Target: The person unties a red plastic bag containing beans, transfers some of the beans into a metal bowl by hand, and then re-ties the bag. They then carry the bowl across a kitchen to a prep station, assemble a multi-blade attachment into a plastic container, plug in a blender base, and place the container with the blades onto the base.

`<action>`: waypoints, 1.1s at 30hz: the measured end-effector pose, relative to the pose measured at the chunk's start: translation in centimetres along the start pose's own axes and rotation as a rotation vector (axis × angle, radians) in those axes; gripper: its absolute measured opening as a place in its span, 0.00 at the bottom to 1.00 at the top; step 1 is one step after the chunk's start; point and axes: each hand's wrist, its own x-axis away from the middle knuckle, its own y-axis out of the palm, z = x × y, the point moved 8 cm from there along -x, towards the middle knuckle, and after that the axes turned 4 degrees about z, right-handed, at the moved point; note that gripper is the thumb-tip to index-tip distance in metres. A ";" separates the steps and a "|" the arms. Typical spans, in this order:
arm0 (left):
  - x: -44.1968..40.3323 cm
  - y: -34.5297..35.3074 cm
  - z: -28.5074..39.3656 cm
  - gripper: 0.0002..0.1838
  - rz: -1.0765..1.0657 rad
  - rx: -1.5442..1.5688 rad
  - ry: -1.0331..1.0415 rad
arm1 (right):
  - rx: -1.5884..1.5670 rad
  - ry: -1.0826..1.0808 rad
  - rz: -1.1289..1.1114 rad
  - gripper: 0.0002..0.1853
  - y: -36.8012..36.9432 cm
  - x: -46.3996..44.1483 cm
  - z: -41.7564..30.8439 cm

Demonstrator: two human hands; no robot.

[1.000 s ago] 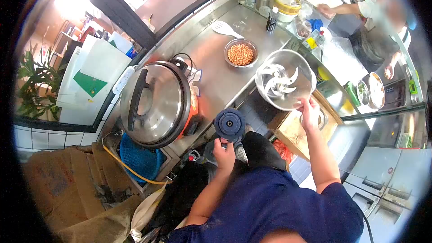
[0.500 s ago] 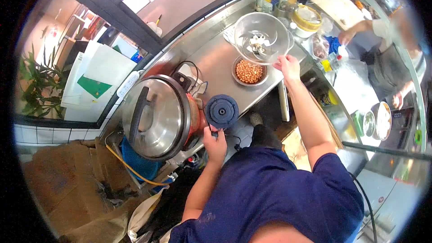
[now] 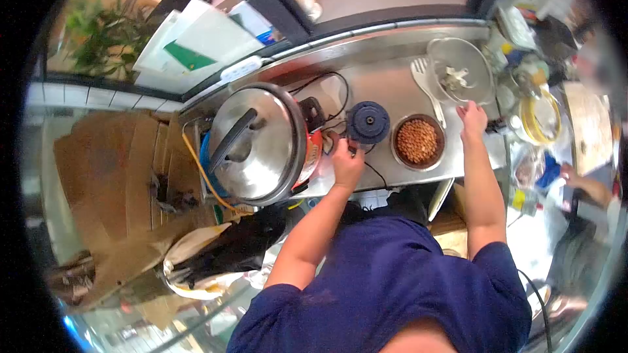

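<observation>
Your left hand (image 3: 348,163) is partly closed, its fingers at the near edge of the dark blue round base (image 3: 368,122), which is just to the left of the metal bowl (image 3: 418,168) and a little farther from you. You cannot tell from this angle whether the base rests its full weight on the surface (image 3: 387,85). Your right hand (image 3: 472,121) is nearly closed, thumb and fingers pinched at the near rim of the clear container (image 3: 483,59), which is beyond the metal bowl and to its right. Pale curved blades (image 3: 456,80) show inside that container; whether its bottom touches the surface is not clear.

The metal bowl holds round brown nuts or beans (image 3: 417,140). Just beyond it, between the base and the container, you have a white slotted spatula (image 3: 428,88) lying with its handle toward the bowl. A black cord (image 3: 375,171) runs to the left of the bowl. Farther left stands the big cooker (image 3: 256,147) with its shiny lid and dark handle. Well to the right of the bowl are a yellow-rimmed tub (image 3: 556,117) and a co-worker's hand (image 3: 571,174), apart from yours
</observation>
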 end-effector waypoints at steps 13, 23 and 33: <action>-5.6 8.4 -4.7 0.12 -0.015 0.211 -0.169 | 0.310 -0.162 -0.104 0.20 2.3 5.6 0.2; -2.4 8.0 -5.4 0.23 -0.080 0.144 -0.087 | 0.668 -0.585 -0.441 0.18 11.6 17.7 0.5; 2.7 6.3 -13.3 0.32 -0.231 0.449 -0.646 | 1.055 -0.515 -0.951 0.14 13.0 23.0 9.4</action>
